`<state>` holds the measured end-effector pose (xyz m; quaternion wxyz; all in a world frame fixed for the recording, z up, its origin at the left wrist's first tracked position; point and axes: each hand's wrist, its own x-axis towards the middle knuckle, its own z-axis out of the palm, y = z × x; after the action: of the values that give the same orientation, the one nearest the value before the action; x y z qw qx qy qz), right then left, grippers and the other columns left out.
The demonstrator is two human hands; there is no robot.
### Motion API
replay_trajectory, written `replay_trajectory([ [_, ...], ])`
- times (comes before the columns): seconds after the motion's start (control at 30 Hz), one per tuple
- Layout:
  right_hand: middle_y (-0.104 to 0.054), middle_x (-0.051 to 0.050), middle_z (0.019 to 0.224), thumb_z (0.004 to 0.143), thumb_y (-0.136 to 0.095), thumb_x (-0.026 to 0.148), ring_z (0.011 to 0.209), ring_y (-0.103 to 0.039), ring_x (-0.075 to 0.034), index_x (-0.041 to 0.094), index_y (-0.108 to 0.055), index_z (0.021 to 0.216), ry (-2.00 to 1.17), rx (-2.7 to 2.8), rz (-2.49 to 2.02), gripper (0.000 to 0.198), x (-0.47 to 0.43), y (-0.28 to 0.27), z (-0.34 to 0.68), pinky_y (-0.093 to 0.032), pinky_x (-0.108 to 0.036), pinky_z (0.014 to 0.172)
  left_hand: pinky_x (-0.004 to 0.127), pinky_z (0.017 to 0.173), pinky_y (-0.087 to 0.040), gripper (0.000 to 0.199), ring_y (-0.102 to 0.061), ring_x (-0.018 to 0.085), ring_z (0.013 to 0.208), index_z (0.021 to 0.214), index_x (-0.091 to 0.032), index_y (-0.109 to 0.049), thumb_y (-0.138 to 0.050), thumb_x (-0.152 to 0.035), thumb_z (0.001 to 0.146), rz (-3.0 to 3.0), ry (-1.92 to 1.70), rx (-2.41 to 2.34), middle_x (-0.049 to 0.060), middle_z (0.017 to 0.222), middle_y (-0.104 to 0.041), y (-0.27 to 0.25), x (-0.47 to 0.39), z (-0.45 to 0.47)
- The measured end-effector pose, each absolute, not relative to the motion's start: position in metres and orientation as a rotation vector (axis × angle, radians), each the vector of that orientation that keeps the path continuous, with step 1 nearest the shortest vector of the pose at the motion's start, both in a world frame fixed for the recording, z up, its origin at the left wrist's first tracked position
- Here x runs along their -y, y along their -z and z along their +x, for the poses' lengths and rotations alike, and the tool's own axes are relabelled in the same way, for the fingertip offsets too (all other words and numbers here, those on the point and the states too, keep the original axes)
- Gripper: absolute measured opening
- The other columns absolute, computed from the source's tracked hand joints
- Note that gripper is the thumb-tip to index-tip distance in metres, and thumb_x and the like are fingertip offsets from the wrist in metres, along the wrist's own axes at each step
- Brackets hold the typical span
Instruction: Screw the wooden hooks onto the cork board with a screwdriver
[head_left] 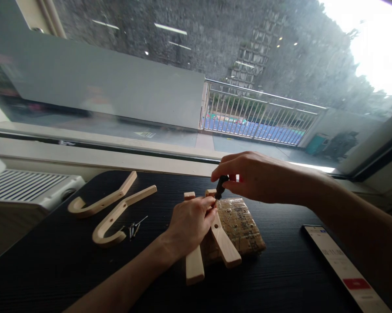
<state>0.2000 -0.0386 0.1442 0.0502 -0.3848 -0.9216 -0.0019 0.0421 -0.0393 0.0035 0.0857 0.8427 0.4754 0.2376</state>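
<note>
My right hand grips a small black-handled screwdriver, tilted with its tip pointing down. Around that tip the thumb and fingers of my left hand are closed on a pale wooden piece with a hole in it; whether they also pinch a screw is hidden. This piece rests partly on a brown, tape-wrapped block. A second wooden piece runs beneath my left hand, its two ends showing.
On the black table at left lie two J-shaped wooden hooks, a rear one and a front one. Several loose screws sit beside them. A phone lies at right. Behind are a window sill and a radiator.
</note>
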Motion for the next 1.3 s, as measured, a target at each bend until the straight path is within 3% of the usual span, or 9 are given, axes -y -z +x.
replay_trajectory([
  [0.23, -0.067, -0.003, 0.083, 0.084, -0.046, 0.024, 0.071, -0.056, -0.012, 0.02, -0.067, 0.096, 0.087, 2.808, -1.188, 0.025, 0.0339, -0.1414, 0.2007, -0.035, -0.024, 0.062, 0.025, 0.058, -0.035, 0.015, -0.061, 0.016, 0.072, 0.088, -0.029, -0.056, -0.042, -0.03, 0.086, 2.496, -0.694, -1.407, -0.004, 0.08, -0.067, -0.0053, 0.0395, 0.0431],
  [0.43, -0.064, 0.0, 0.068, 0.086, -0.044, 0.029, 0.057, -0.049, -0.009, 0.019, -0.067, 0.08, 0.084, 2.807, -1.234, 0.026, 0.0357, -0.1422, 0.1982, -0.032, -0.023, 0.055, 0.024, 0.059, -0.035, 0.016, -0.061, 0.016, 0.073, 0.089, -0.028, -0.057, -0.041, -0.03, 0.087, 2.494, -0.687, -1.411, -0.003, 0.083, -0.068, -0.0049, 0.0389, 0.043],
  [0.63, -0.064, 0.001, 0.071, 0.081, -0.051, 0.03, 0.057, -0.048, -0.009, 0.025, -0.064, 0.098, -0.006, 2.825, -1.254, 0.022, 0.0391, -0.144, 0.2017, -0.028, -0.022, 0.052, 0.025, 0.058, -0.035, 0.016, -0.062, 0.016, 0.071, 0.086, -0.027, -0.057, -0.041, -0.029, 0.086, 2.504, -0.689, -1.423, -0.003, 0.081, -0.068, -0.0052, 0.0395, 0.0426],
  [0.77, -0.062, 0.0, 0.067, 0.082, -0.047, 0.027, 0.055, -0.046, -0.008, 0.023, -0.066, 0.092, 0.036, 2.822, -1.267, 0.021, 0.0364, -0.1413, 0.2042, -0.027, -0.022, 0.052, 0.024, 0.058, -0.034, 0.016, -0.062, 0.015, 0.071, 0.087, -0.027, -0.057, -0.041, -0.029, 0.086, 2.493, -0.693, -1.41, -0.004, 0.08, -0.068, -0.0061, 0.0406, 0.0428],
  [1.03, -0.059, 0.0, 0.061, 0.081, -0.049, 0.041, 0.049, -0.04, -0.008, 0.02, -0.066, 0.082, 0.153, 2.787, -1.401, 0.028, 0.0394, -0.1418, 0.2005, -0.023, -0.023, 0.048, 0.024, 0.056, -0.033, 0.013, -0.061, 0.014, 0.068, 0.084, -0.028, -0.056, -0.044, -0.03, 0.085, 2.499, -0.714, -1.416, -0.005, 0.077, -0.067, -0.0066, 0.0406, 0.0439],
  [1.2, -0.064, -0.001, 0.076, 0.078, -0.054, 0.035, 0.06, -0.05, -0.01, 0.025, -0.062, 0.104, 0.034, 2.773, -1.312, 0.029, 0.0391, -0.1438, 0.2032, -0.03, -0.023, 0.053, 0.025, 0.058, -0.035, 0.014, -0.062, 0.015, 0.071, 0.088, -0.029, -0.058, -0.044, -0.031, 0.086, 2.494, -0.69, -1.43, -0.004, 0.08, -0.068, -0.0059, 0.0394, 0.0435],
  [1.3, -0.065, -0.001, 0.085, 0.079, -0.051, 0.023, 0.068, -0.054, -0.011, 0.024, -0.065, 0.1, -0.058, 2.805, -1.217, 0.026, 0.0368, -0.1429, 0.2046, -0.033, -0.023, 0.058, 0.025, 0.059, -0.036, 0.016, -0.062, 0.015, 0.072, 0.089, -0.028, -0.059, -0.043, -0.03, 0.086, 2.482, -0.673, -1.431, -0.004, 0.08, -0.068, -0.0069, 0.0398, 0.0434],
])
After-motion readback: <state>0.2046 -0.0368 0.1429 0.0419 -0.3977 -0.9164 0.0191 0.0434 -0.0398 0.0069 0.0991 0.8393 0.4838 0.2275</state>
